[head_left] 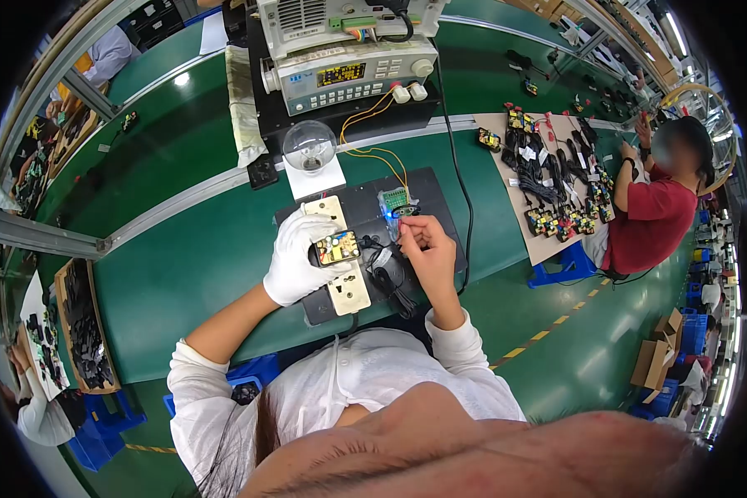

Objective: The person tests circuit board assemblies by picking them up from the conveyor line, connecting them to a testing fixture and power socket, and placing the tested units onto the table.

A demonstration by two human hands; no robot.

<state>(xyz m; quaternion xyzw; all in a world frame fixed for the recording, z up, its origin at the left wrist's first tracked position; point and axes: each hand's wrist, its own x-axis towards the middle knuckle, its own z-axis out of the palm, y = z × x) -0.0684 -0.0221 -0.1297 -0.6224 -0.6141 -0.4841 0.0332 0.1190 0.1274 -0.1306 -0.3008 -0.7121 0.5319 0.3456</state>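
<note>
My left hand (297,256), in a white glove, is closed around a power adapter circuit board (337,247) that sits in an open black case. It holds the board over a cream socket strip (350,292), whose far part shows beyond the glove. My right hand (428,251) is bare, thumb and forefinger pinched at a small black cable plug (406,211) against the green test board (395,197). A blue light glows at that board. Between my hands, a bundled black cable (394,286) lies on the dark mat (440,195).
Behind the mat stand a test instrument (353,79) and a clear glass bulb (310,148). At right, a cardboard sheet (515,187) bears several adapter boards with cables, beside a seated co-worker (660,199). A tray of black parts (87,324) lies at left.
</note>
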